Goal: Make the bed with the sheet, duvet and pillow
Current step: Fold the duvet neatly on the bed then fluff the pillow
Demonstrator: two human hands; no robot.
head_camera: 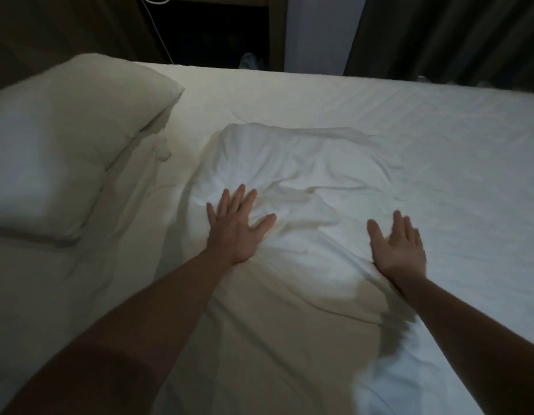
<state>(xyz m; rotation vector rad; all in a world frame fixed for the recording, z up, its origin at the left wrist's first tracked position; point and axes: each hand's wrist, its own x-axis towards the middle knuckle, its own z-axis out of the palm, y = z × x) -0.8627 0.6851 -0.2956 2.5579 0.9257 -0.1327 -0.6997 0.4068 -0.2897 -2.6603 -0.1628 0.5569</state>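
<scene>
A white duvet (304, 163) lies wrinkled across the middle of the bed, its folded corner toward the pillow. My left hand (234, 227) rests flat on it, palm down, fingers spread. To the right, my right hand (399, 248) is also spread open on the duvet, slightly blurred. Neither hand holds any cloth. A plump white pillow (59, 145) sits at the left on the white sheet (289, 94), which covers the mattress to its far edge.
Beyond the bed's far edge stand a dark open niche (218, 34) with a white cable (158, 28) hanging down, a pale wall strip (319, 31) and a dark curtain (454, 37). The room is dim.
</scene>
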